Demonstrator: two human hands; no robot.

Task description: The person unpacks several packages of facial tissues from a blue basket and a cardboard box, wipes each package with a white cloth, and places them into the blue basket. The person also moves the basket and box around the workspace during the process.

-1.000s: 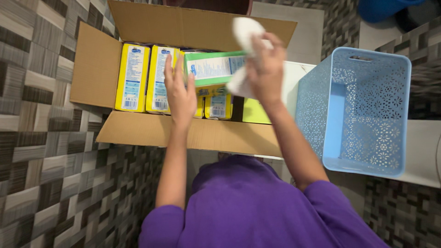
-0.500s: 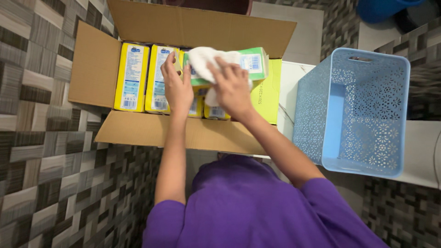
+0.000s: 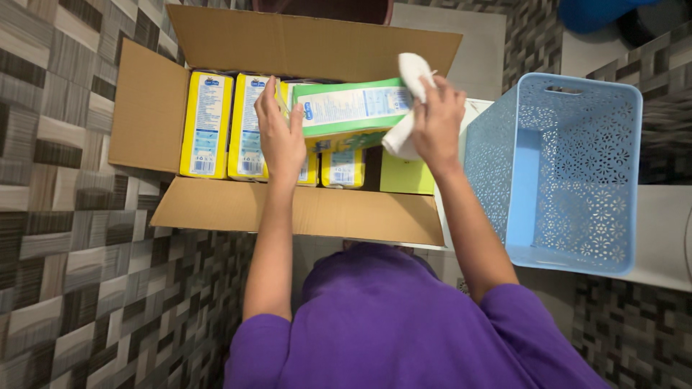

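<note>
- Our fingers differ by side: those of the left hand (image 3: 280, 140) lie flat and close together against the near end of the green-and-white carton (image 3: 353, 109), bracing it, while those of the right hand (image 3: 436, 122) are curled and pinching a white cloth (image 3: 409, 101) against the carton's far end.
- The carton sits raised above the open cardboard box (image 3: 288, 43), lying on its side over the row of yellow cartons (image 3: 207, 124) that stand packed inside.
- To wipe well, we judge that the left hand needs firm, even pressure so the carton does not swing as the cloth moves.
- We think it best to keep the cloth bunched under the fingertips and draw it along the whole face, corners included.
- We take care that the carton stays over the box, so a slip drops it among the yellow cartons and not on the tiled floor (image 3: 86, 288).
- The blue perforated basket (image 3: 577, 166) stands just beside the box on our right, on a pale ledge (image 3: 663, 238).
</note>
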